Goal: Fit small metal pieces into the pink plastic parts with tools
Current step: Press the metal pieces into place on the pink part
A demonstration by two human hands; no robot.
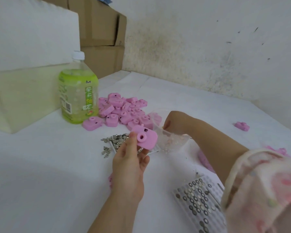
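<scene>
White-clothed worktop (pixel 40 165) below a stained wall (pixel 208 39). Grips a pink camera-shaped plastic part (pixel 147 139) in left hand (pixel 129 163) fingertips, lens hole facing up. Just right of it, dips right hand (pixel 170 122) into a clear plastic cup (pixel 173 142); cannot tell how those fingers lie. Beyond, heap of pink parts (pixel 124 110).

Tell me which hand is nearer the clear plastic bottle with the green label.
Left. The left hand holds a pink camera-shaped plastic part right of the bottle, nearer the camera; the right hand is farther right, fingers inside a clear plastic cup.
</scene>
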